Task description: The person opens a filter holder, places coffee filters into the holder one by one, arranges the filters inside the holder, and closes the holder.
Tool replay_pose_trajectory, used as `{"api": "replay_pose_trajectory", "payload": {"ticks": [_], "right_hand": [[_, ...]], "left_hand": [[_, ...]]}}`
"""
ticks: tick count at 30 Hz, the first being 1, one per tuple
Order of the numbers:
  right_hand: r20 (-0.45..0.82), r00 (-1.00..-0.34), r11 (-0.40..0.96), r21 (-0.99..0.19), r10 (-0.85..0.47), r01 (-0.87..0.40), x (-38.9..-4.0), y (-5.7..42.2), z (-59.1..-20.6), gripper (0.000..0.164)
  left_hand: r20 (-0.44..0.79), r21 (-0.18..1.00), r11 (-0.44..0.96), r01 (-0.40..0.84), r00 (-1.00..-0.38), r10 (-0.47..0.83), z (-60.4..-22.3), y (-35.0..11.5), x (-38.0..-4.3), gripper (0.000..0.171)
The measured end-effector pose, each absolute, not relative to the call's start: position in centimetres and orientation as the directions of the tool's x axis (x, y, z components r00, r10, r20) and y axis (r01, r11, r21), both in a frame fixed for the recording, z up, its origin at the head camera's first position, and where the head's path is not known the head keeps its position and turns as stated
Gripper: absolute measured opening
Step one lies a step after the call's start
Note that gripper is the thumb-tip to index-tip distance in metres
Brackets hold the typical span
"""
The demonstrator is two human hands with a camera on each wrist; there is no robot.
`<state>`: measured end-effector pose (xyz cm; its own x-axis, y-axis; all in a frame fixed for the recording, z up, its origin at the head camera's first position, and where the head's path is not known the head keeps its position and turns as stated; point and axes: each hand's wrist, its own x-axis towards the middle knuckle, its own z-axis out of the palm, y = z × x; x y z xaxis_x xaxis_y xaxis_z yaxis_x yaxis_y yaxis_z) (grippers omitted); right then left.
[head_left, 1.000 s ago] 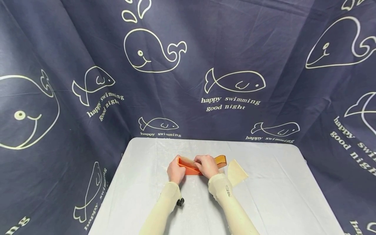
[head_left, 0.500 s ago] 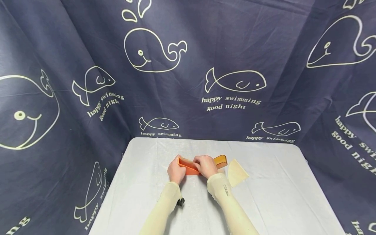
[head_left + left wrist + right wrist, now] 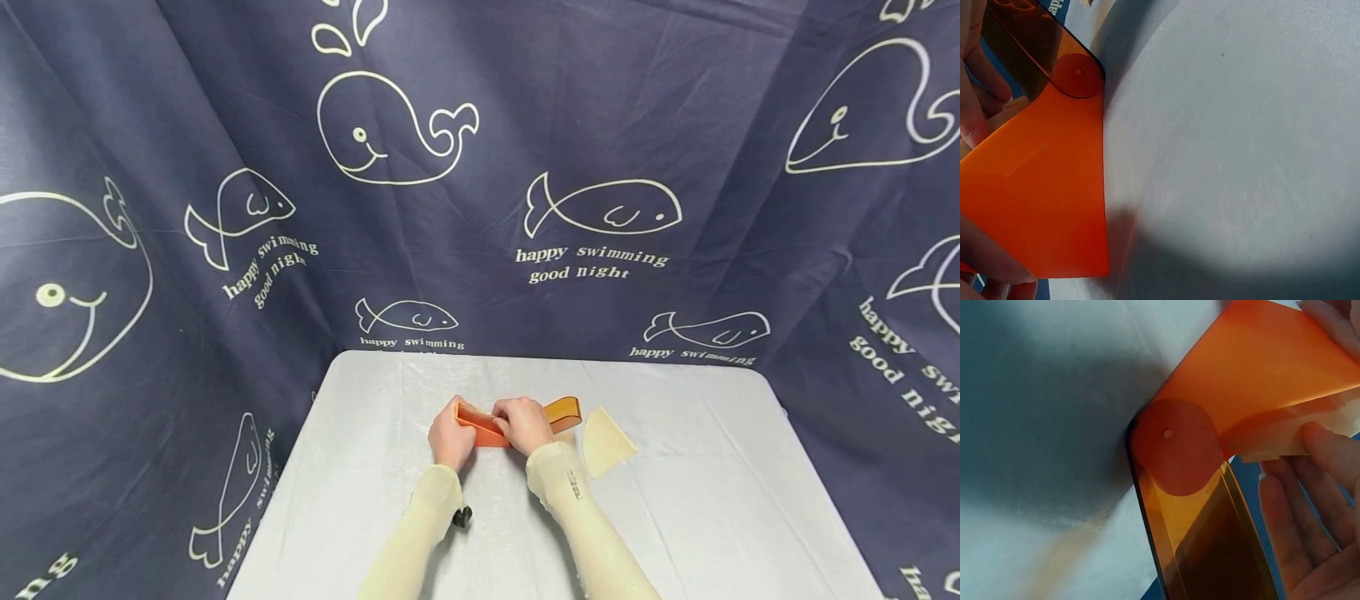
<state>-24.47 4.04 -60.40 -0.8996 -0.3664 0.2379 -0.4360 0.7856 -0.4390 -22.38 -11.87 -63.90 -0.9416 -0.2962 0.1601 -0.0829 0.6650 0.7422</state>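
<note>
An orange plastic box (image 3: 491,437) with a hinged see-through amber lid (image 3: 564,412) stands tilted open on the table. My left hand (image 3: 452,437) grips the box's left end, its fingers (image 3: 1004,259) on the orange wall in the left wrist view. My right hand (image 3: 523,423) is at the box's opening. There its thumb and fingers pinch pale coffee filter papers (image 3: 1272,434) along their edge, as the right wrist view shows. How deep the papers sit is hidden. Beside the lid lies a fan-shaped coffee filter paper (image 3: 607,443), flat on the table.
The white-covered table (image 3: 697,517) has a rounded far edge. Dark blue curtains (image 3: 480,250) with whale and fish drawings hang behind it and on both sides. A small black toggle (image 3: 462,517) hangs by the left sleeve.
My right hand has shifted slightly left along the box's opening. The left hand keeps its grip; the box and the loose filter paper look unmoved.
</note>
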Motion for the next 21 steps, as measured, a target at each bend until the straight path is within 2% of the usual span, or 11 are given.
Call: {"api": "replay_pose_trajectory", "payload": {"ticks": [21], "right_hand": [[0.234,-0.891,0.816,-0.361,-0.389,-0.451,-24.16,3.81,-60.96,0.013]], "left_hand": [[0.158,0.737,0.670,-0.090,-0.941,-0.301,-63.75,-11.81,-22.27,0.036]]}}
